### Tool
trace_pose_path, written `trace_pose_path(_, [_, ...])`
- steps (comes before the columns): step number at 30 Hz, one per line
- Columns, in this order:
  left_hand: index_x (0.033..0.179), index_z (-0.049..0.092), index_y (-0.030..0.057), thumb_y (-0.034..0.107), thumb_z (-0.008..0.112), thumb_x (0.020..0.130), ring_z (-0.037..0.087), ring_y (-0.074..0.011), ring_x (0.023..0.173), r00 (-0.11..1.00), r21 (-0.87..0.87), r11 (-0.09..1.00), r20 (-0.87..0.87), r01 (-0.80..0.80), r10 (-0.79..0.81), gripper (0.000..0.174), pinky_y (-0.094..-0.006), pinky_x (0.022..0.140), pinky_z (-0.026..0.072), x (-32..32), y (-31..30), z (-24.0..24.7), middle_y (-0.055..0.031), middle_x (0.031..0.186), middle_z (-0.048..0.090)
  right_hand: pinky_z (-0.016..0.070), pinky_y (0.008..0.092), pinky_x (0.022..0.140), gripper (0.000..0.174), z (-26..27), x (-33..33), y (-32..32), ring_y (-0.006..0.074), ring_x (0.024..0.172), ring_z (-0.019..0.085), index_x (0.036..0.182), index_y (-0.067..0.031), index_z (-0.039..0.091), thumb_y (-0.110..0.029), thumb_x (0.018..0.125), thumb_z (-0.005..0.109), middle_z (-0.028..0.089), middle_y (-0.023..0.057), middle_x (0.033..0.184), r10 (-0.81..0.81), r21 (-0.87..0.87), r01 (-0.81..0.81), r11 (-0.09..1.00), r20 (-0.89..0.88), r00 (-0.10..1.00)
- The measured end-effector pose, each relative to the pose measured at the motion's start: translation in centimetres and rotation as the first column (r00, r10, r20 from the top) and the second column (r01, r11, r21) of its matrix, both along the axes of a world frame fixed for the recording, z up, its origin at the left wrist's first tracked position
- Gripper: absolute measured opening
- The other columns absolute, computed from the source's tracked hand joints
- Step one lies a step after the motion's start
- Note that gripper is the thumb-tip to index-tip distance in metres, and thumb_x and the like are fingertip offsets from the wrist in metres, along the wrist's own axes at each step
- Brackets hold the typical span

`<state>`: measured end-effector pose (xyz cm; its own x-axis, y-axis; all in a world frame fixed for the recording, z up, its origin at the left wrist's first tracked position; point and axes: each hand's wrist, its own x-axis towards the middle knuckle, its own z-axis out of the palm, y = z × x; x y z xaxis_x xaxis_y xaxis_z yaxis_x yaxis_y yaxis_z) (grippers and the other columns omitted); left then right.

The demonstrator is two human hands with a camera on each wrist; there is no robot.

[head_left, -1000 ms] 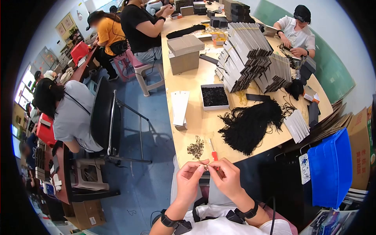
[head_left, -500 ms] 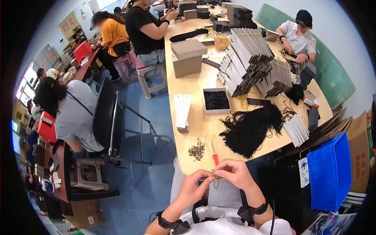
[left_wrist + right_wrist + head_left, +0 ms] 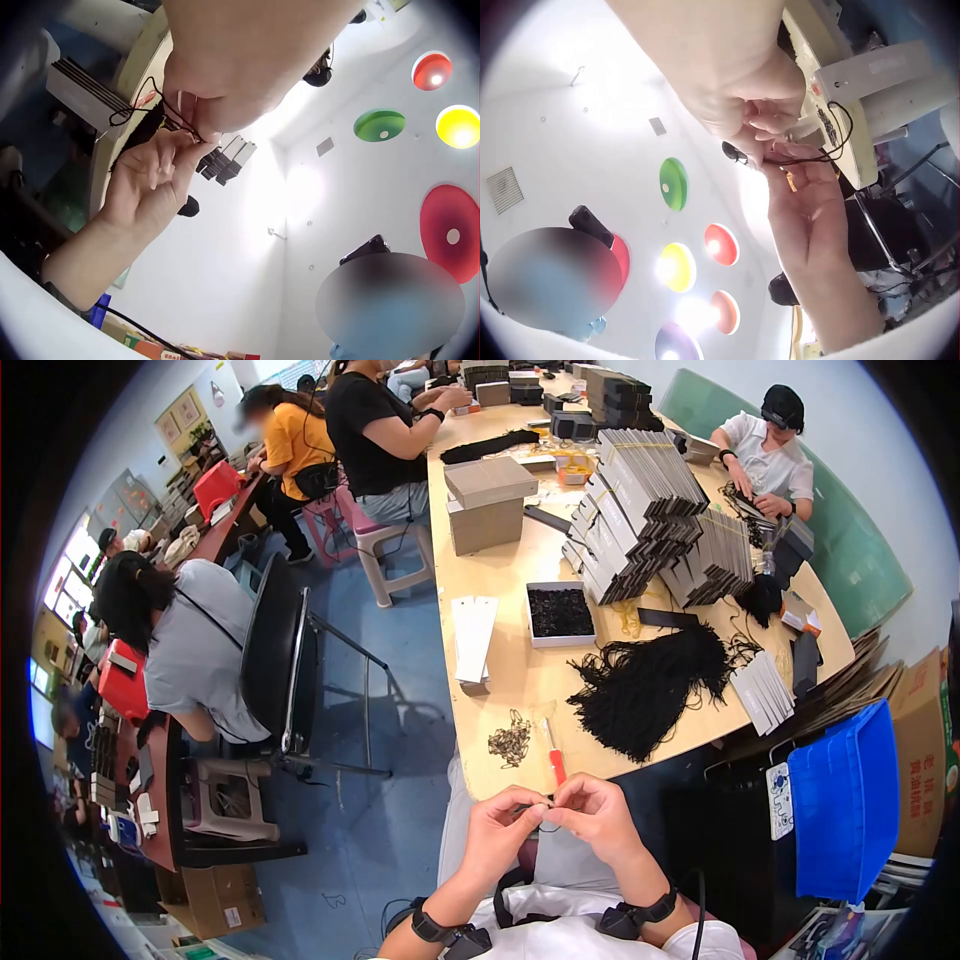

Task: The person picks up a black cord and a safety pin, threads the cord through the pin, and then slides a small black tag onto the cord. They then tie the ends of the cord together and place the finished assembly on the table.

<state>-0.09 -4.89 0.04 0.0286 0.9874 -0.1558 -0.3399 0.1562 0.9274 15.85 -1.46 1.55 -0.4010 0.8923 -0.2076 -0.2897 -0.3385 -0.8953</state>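
Over the lap, just off the table's near edge, my left hand (image 3: 498,828) and right hand (image 3: 598,822) meet at the fingertips. Between them they pinch a thin dark cord (image 3: 832,156), and its loop hangs free of the fingers in both wrist views. In the left wrist view the cord (image 3: 147,106) runs to where thumbs and forefingers come together; the pinched part is hidden by the fingers. Right in front of the hands lies a slim tool with a red handle (image 3: 557,763). Beside it is a small tangled heap of brownish loops (image 3: 510,740).
On the table (image 3: 480,575) lie a bundle of black cords (image 3: 650,690), a white box of black pieces (image 3: 560,614), white strips (image 3: 474,640) and tall stacks of grey cards (image 3: 640,500). A blue bin (image 3: 845,800) stands at right. Another person (image 3: 770,455) sits across.
The hands have shifted slightly right and down in the head view. A small loop visible under the fingers half a second ago is now mostly covered, with the fingertips closer together.
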Motion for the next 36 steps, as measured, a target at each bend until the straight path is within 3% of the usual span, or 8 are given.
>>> trace_pose_path(5, [0.093,0.062,-0.0002,0.009,0.065,0.089,0.057,-0.0108,0.091,0.998,-0.017,0.998,0.004,0.062,-0.062,0.011,-0.0255,0.082,0.0455,0.0,0.0,-0.2,-0.0035,0.093,0.062,0.0402,0.0182,0.055,0.017,-0.3,0.7,0.2,0.0024,0.066,0.053,0.088,-0.0039,0.057,-0.003,0.081,0.073,0.059,-0.0008,0.076,0.061,-0.133,-0.069,0.989,-0.064,0.996])
trace_pose_path(10, [0.09,0.059,-0.0024,0.006,0.062,0.09,0.057,-0.0107,0.082,0.995,0.083,0.995,-0.096,0.048,-0.04,0.009,-0.0241,0.075,0.0469,0.3,0.2,0.4,-0.0048,0.09,0.061,0.044,0.0192,0.052,0.018,1.2,0.7,-0.1,0.0051,0.061,0.055,0.094,-0.0002,0.059,-0.006,0.083,0.071,0.061,0.0006,0.074,0.003,0.165,-0.034,0.986,0.186,0.983])
trace_pose_path(16, [0.093,0.059,-0.0017,0.005,0.063,0.087,0.06,-0.0167,0.077,0.874,0.134,0.956,-0.455,0.26,-0.174,0.01,-0.0286,0.073,0.0473,-0.9,0.8,1.5,-0.0094,0.085,0.062,0.0473,0.0223,0.061,0.009,1.6,2.4,1.4,0.0074,0.067,0.059,0.092,-0.0018,0.061,-0.005,0.085,0.066,0.066,0.0027,0.082,0.189,0.222,-0.275,0.935,0.345,0.919])
trace_pose_path(23, [0.094,0.058,-0.0014,0.007,0.062,0.087,0.06,-0.0193,0.077,0.814,0.14,0.885,-0.477,0.443,-0.332,0.011,-0.0296,0.072,0.0474,-1.9,1.3,2.3,-0.0102,0.084,0.062,0.0498,0.024,0.06,0.008,1.1,2.7,2.0,0.0114,0.066,0.061,0.091,0.0015,0.062,0.0,0.084,0.066,0.065,0.0073,0.082,0.318,0.273,-0.407,0.872,0.317,0.893])
trace_pose_path(26, [0.093,0.058,-0.001,0.007,0.06,0.09,0.059,-0.017,0.074,0.763,0.136,0.846,-0.522,0.516,-0.381,0.009,-0.0289,0.069,0.0472,-1.9,1.3,2.1,-0.0089,0.083,0.061,0.0495,0.0245,0.059,0.01,0.9,2.9,2.0,0.0117,0.066,0.061,0.093,0.0018,0.061,0.0,0.084,0.065,0.064,0.0069,0.081,0.357,0.285,-0.452,0.845,0.327,0.875])
trace_pose_path(28, [0.09,0.058,-0.0004,0.009,0.059,0.091,0.055,-0.0108,0.065,0.872,0.067,0.891,-0.252,0.449,-0.421,0.009,-0.0259,0.06,0.0447,-1.6,1.2,1.7,-0.0046,0.079,0.06,0.0492,0.0248,0.059,0.01,0.7,3.0,2.1,0.0119,0.068,0.06,0.093,0.0018,0.06,0.0,0.085,0.065,0.062,0.007,0.083,0.371,0.316,-0.484,0.816,0.355,0.858])
trace_pose_path(31, [0.093,0.059,-0.0004,0.01,0.059,0.092,0.051,-0.005,0.059,0.861,-0.141,0.891,-0.229,0.432,-0.454,0.01,-0.0227,0.052,0.0411,-1.8,1.2,2.9,-0.0007,0.076,0.059,0.0486,0.0241,0.058,0.007,0.0,2.9,1.9,0.0111,0.07,0.059,0.092,0.0009,0.058,0.0,0.086,0.063,0.059,0.0064,0.085,0.293,0.36,-0.414,0.836,0.345,0.891])
trace_pose_path(36, [0.096,0.063,-0.0005,0.013,0.061,0.092,0.046,-0.0014,0.061,0.857,-0.046,0.933,-0.382,0.357,-0.347,0.014,-0.0187,0.053,0.0385,-1.7,1.1,3.5,0.0019,0.078,0.06,0.0465,0.0221,0.06,0.007,-0.1,3.0,1.2,0.0082,0.073,0.056,0.092,-0.0001,0.057,-0.003,0.088,0.062,0.057,0.0041,0.089,0.233,0.267,-0.288,0.92,0.22,0.947])
